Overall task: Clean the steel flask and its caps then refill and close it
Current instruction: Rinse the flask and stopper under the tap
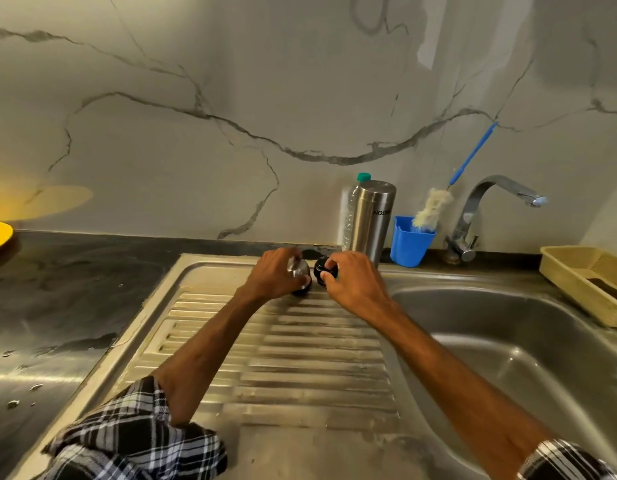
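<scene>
The left grip [276, 276] is curled round the steel cap [297, 268] and the right grip [355, 282] round the black cap [322, 266], near the drainboard's [300, 368] back edge. Both caps are judged light, stiff and slippery (especially if wet), and best held by the rims. The flask [373, 220] stands just behind.

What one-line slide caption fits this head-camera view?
Left hand grips a steel cap, right hand a black cap, at the drainboard near the standing steel flask.
</scene>
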Available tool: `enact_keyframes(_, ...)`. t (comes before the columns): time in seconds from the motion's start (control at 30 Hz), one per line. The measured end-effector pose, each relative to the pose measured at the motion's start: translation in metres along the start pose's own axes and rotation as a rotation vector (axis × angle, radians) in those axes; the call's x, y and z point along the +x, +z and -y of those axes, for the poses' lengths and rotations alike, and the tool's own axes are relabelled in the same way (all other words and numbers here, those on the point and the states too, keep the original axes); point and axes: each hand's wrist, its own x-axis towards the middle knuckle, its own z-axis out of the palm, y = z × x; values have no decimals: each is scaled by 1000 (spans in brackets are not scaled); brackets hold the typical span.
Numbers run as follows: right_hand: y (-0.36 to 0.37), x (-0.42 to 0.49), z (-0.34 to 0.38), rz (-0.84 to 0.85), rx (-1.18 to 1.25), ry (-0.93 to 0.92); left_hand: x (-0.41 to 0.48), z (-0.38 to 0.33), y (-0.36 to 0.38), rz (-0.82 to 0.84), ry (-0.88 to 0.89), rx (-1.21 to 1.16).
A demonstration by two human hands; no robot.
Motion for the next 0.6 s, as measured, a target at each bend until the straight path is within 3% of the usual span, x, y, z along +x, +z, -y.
enact_keyframes(0.23, -36, -45, -17, 40, 658, 323, -44, -64, -20, -112, 187, -143)
enact_keyframes(0.43, -78, -65, -58, 235, 1189, 566, -42, -141, 9, -149, 281, -318)
enact_keyframes(0.5, -93, -70, -78, 212, 1385, 557, -35, -162, 27, -151, 283, -335)
enact_keyframes(0.6, -107, -72, -116, 72, 1415, 565, -22, -185, 57, -73, 335, -347)
